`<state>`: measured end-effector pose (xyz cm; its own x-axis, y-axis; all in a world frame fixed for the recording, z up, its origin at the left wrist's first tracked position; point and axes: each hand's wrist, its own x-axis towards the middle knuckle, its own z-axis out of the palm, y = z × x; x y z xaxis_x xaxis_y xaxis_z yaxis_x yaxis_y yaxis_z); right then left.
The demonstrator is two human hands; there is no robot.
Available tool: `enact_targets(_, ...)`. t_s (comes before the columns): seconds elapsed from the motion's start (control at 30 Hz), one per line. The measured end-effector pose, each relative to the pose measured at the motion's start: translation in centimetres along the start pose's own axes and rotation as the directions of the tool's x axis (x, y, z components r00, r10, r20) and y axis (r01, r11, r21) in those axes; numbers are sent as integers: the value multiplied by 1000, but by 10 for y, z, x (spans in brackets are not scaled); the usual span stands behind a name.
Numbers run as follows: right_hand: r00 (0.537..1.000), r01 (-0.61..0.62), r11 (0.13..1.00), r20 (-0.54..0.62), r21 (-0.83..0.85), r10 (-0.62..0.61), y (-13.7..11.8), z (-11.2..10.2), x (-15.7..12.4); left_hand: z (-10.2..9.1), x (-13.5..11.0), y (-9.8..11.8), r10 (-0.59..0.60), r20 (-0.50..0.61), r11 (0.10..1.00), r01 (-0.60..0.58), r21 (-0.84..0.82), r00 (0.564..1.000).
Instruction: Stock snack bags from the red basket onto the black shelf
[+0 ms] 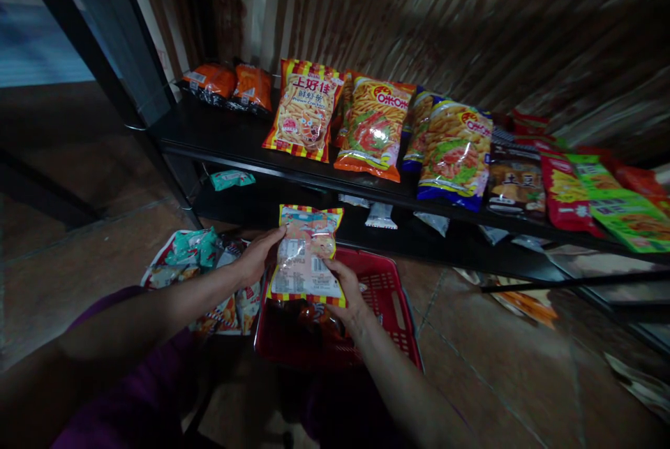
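Both my hands hold a striped snack bag (308,253), its back side with a barcode facing me, above a red plastic basket (390,295) on the floor. My left hand (256,257) grips the bag's left edge with fingers wrapped on it. My right hand (345,288) pinches the bag's lower right corner. More packets lie inside the basket under the bag. A matching striped prawn-cracker bag (306,110) lies on the black shelf (225,138) ahead.
The shelf carries several snack bags: orange packets (230,86) at the left, an orange-edged bag (374,128), a blue-edged bag (455,152), red and green bags (618,208) to the right. Small packets lie on the lower shelf. A pile of packets (193,253) sits on the floor at left.
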<state>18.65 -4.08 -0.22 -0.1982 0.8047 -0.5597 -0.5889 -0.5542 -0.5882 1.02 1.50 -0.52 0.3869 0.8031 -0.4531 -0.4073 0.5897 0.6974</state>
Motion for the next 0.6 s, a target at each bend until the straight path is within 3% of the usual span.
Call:
enact_targets(0.13,998,-63,998,10,-16,64,3,5,1,6,-2,7,-1,-21,994,-1,-107,1000)
enact_targets(0.33,991,134,983,8,-128,-134,8,11,6,6,0,10,74,-225,992,-95,-85,971)
enact_targets(0.43,972,222,965,-43,-140,-230,9,13,8,3,1,7,97,-221,994,-104,-24,971)
enact_targets(0.6,978,188,975,-68,-122,-198,10,12,9,4,2,7,87,-216,995,-96,-28,973)
